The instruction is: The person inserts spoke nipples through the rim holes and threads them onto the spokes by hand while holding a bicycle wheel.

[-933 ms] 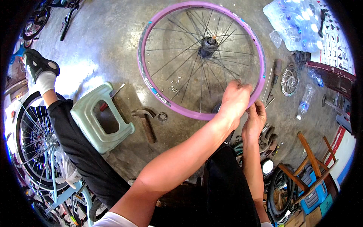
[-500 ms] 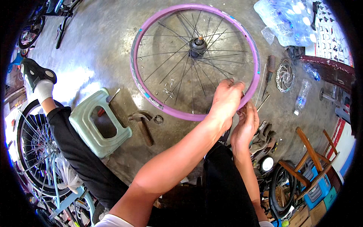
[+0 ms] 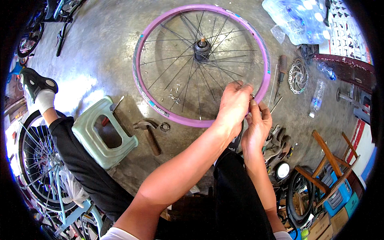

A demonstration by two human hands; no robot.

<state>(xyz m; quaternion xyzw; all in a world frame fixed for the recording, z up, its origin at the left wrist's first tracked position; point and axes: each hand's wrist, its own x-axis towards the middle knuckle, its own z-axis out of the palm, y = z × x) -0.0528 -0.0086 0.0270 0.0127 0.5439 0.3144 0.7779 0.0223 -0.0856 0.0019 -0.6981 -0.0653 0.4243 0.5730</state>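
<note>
A purple bicycle rim lies flat on the floor, its black hub in the middle with many thin dark spokes running outward; several have loose outer ends. My left hand reaches over the near right part of the rim, its fingers closed in a pinch on what looks like a spoke end. Just outside the rim, my right hand has thumb and fingertips pressed together at its edge; whatever they hold is too small to tell. Several small silver spoke nipples are scattered on the floor inside the rim.
Left of the wheel stand a pale green stool and a hammer beside a metal ring. On the right lie a screwdriver, a brake disc, a plastic bottle and a wooden frame.
My left hand has shifted slightly left, and my right fingers have risen to meet it at the rim. The whole view has moved a little, with the wheel appearing farther left.
</note>
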